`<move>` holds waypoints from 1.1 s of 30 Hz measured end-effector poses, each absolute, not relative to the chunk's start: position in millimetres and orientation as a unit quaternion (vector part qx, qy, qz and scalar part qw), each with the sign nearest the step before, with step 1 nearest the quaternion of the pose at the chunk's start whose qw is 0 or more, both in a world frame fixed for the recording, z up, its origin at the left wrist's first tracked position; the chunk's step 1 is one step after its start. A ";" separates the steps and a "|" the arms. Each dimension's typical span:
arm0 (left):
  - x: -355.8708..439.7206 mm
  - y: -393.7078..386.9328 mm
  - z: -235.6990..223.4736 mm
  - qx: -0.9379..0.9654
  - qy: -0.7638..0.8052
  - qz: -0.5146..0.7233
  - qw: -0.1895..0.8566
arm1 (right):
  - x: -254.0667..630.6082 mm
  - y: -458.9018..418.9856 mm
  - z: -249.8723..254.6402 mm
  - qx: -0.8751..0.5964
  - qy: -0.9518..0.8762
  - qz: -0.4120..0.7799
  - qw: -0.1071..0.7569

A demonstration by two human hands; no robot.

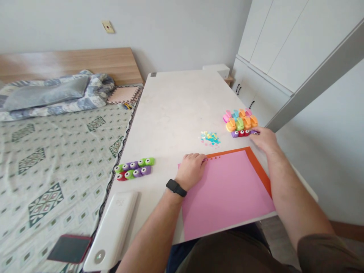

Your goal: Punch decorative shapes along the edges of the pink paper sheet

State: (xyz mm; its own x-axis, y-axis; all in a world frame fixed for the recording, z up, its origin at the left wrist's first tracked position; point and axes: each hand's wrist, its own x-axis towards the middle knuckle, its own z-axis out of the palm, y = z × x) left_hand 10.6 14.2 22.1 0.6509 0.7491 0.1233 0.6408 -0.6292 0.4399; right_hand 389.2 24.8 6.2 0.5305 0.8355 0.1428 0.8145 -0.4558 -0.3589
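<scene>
On a smooth white table [176,110], a broad pink sheet [227,189] lies over an orange sheet [260,168], both probably light, flexible and easily creased, best lifted by a side edge. My left hand [191,170] rests curled on the pink top edge, while my right hand [266,140] touches a small, rounded purple punch [255,133], likely stiff plastic, best pinched by its sides; I cannot tell whether either grips. Beyond the paper lies tiny, flimsy-looking confetti [212,138].

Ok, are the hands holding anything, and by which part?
Right hand touches a purple punch at its right end, grip unclear; left hand lies on the pink sheet near its far edge.
</scene>
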 end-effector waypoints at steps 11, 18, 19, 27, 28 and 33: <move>11.1 13.4 24.1 0.891 0.389 0.150 0.179 | 389.7 30.5 -7.3 -0.855 -0.465 0.019 0.230; 11.6 13.5 23.9 0.892 0.388 0.145 0.180 | 394.3 32.7 -14.0 -0.853 -0.452 0.025 0.259; 11.5 13.3 23.8 0.892 0.388 0.145 0.179 | 394.7 32.9 -14.2 -0.852 -0.454 0.029 0.260; 11.3 12.7 22.1 0.894 0.384 0.147 0.177 | 394.5 34.5 -17.0 -0.852 -0.457 0.033 0.253; 11.3 12.8 22.0 0.894 0.385 0.147 0.177 | 394.0 34.3 -17.2 -0.853 -0.456 0.031 0.252; 11.0 12.7 22.3 0.893 0.384 0.150 0.180 | 388.4 32.2 -12.9 -0.854 -0.452 0.035 0.255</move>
State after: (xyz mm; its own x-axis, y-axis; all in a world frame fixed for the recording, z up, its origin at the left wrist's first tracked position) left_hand 11.0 12.7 22.3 0.6603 0.7398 0.1288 0.6321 -0.6402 0.4366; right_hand 388.4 32.2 -12.9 0.5885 0.7902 0.1711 0.7547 -0.4609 -0.4669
